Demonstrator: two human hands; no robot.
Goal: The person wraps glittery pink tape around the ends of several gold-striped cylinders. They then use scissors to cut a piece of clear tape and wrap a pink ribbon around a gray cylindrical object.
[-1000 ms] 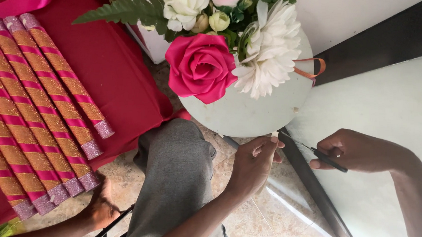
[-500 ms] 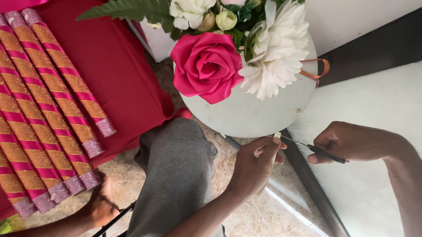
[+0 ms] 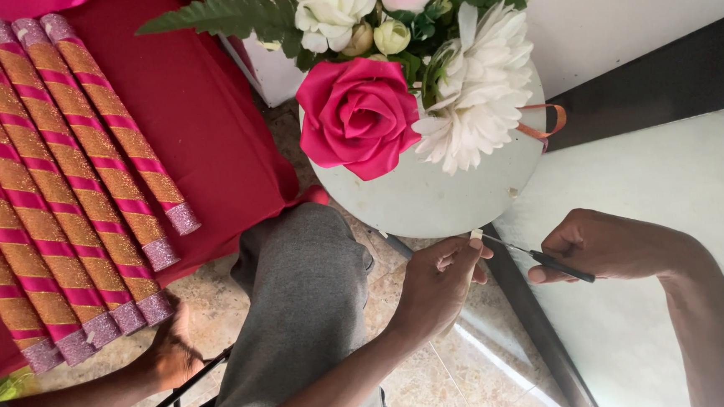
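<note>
My left hand pinches a small white strip just under the rim of a round white board. To its right, my right hand grips small dark-handled scissors, whose thin blades point left and reach the strip. On the board stand a big pink rose, a white flower and green leaves. An orange ribbon loop sticks out at the board's right edge.
Several gold and pink glitter-wrapped sticks lie side by side on a red cloth at the left. A grey-trousered leg lies below the board. Another hand rests on the stone floor at the lower left.
Both my hands have stayed close together by the board's rim. The scissors' tips have edged a little nearer to the white strip.
</note>
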